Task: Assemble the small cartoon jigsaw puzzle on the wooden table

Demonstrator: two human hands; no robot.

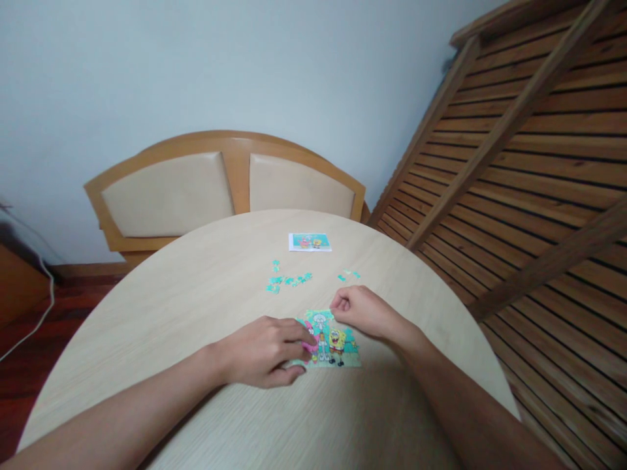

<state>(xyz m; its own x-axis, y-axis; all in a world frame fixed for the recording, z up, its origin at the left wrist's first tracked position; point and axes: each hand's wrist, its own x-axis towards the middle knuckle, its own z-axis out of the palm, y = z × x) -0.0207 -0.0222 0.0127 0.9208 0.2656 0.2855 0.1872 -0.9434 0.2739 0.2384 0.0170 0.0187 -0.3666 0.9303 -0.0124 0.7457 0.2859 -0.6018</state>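
A partly assembled jigsaw puzzle with cartoon figures lies flat on the round table. My left hand rests across its left side, fingers stretched out and touching it, palm down; it covers part of the picture. At the puzzle's upper right edge, my right hand is closed in a pinch. Whatever is between those fingertips is hidden. Loose turquoise puzzle pieces lie scattered beyond the puzzle. A smaller group of pieces sits just past my right hand.
A small reference picture of similar cartoon figures lies farther back on the light wooden table. Behind the table stands a padded headboard against the wall. Slatted wooden panels lean at the right.
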